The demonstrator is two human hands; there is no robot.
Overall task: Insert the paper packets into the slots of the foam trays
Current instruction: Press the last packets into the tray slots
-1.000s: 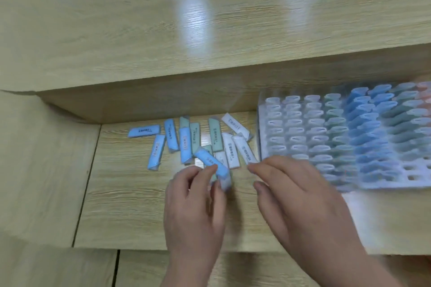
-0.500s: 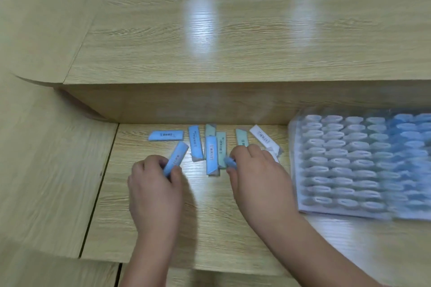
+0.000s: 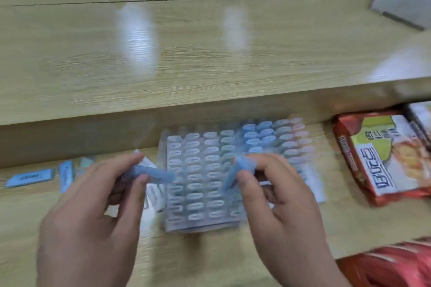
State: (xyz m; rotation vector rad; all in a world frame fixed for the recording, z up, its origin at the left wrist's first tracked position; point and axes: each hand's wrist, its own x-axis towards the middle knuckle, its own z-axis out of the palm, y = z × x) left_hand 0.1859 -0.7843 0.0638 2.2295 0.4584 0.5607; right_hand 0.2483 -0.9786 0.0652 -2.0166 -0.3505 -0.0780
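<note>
The desk (image 3: pixel 210 58) was the biggest thing before me, pale wood-grain laminate with a glossy sheen. It was stepped, so I worked on its lower level beneath a raised top, and I judge I had gathered the job down there to have it close under my arms. On that lower level lay the foam tray (image 3: pixel 200 184), a flat white slab of soft foam punched with rows of narrow oval slots and set near the step, squarely in front of me. Its far right columns stood full of blue, green and pinkish packet ends. The blur did not let me tell whether the pale ovals on its left were white packets or bare slots. To the right, apart from the tray, lay a crinkly red snack bag (image 3: pixel 384 158), which had no part in the work. My left hand (image 3: pixel 93 212) hovered at the tray's left edge, thumb and fingertips pinching a blue paper packet (image 3: pixel 151 173) nearly level, its end pointing over the tray as the one in reserve. My right hand (image 3: pixel 279 198) hung above the tray's middle, thumb and forefinger pinching a second blue packet (image 3: pixel 238 170) tilted end-down, which I take as aiming it at a slot near the blue columns. Both were slim, flat sleeves of folded paper, light enough that a fingertip pinch was all they needed. Left of the tray the loose packets (image 3: pixel 30 177) lay flat on the desk, mostly blue, within my left hand's reach.
</note>
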